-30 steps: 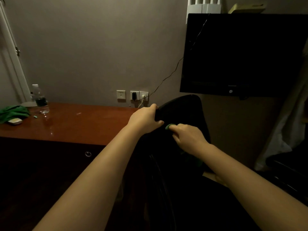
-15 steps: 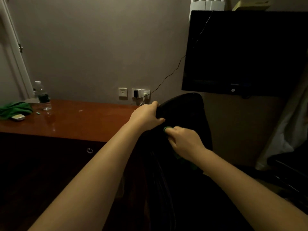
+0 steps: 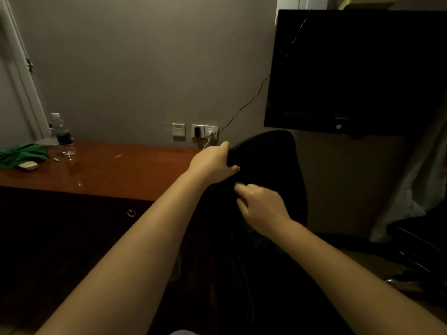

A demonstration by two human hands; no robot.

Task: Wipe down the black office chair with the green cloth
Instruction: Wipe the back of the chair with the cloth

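Note:
The black office chair [image 3: 273, 160] stands in front of me, its backrest rising at centre. My left hand [image 3: 212, 164] grips the top left edge of the backrest, thumb over the front. Just below it, my right hand [image 3: 260, 207] holds the green cloth [image 3: 239, 185] against the backrest; only a small green tip shows above the fingers and a dim green fold hangs under the wrist. The lower chair is lost in shadow.
A reddish wooden desk [image 3: 108, 172] runs along the left, carrying a water bottle [image 3: 63, 136], a second green cloth [image 3: 23, 154] and a small pale object [image 3: 27, 166]. A dark TV [image 3: 358, 71] hangs on the wall at right. Wall sockets [image 3: 194, 131] with a cable sit behind the chair.
My right hand with the cloth has slid slightly down and left on the backrest, closer under my left hand. The left hand keeps its grip on the chair's top edge.

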